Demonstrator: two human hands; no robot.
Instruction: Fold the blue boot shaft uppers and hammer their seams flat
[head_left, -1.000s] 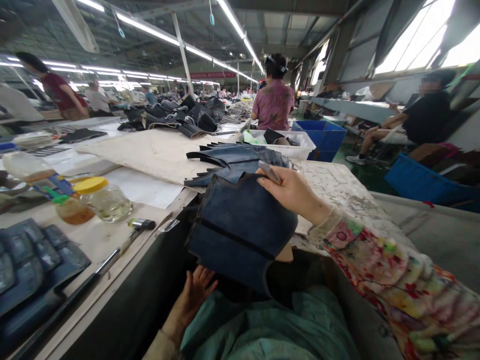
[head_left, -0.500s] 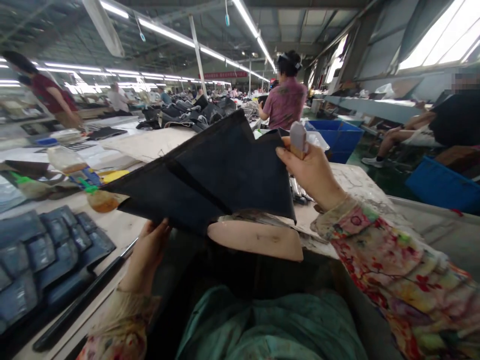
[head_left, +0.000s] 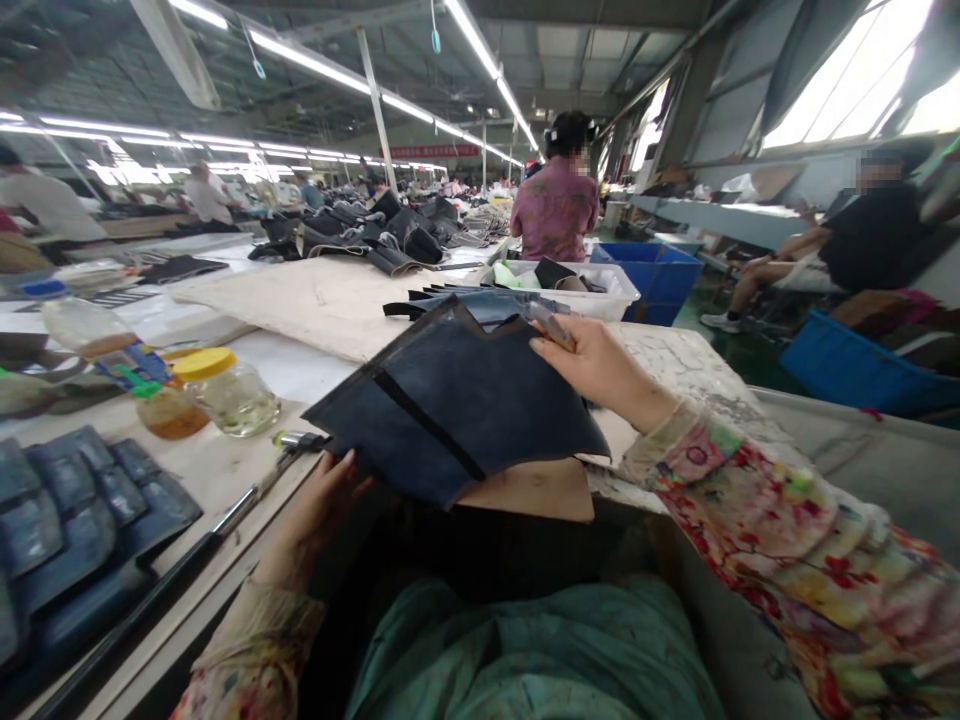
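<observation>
Right hand [head_left: 600,365] seemingly positions a navy, notched leathery panel [head_left: 472,405] below fingers clamped on it; left hand [head_left: 315,510], grip unclear, should steady.

Long tube lights [head_left: 322,70] run in lines beneath the grey ceiling [head_left: 559,70], drawing together toward the middle of the frame; a pale post [head_left: 377,115] stands slightly aslant at upper centre-left, a red banner [head_left: 442,152] hanging beyond it; bright white windows [head_left: 847,85] fill the upper right, a dark curtain [head_left: 806,60] beside them, over a grey wall [head_left: 727,110]; below runs a long pale-blue surface [head_left: 720,220]; the green floor [head_left: 697,350] shows at centre right.
</observation>
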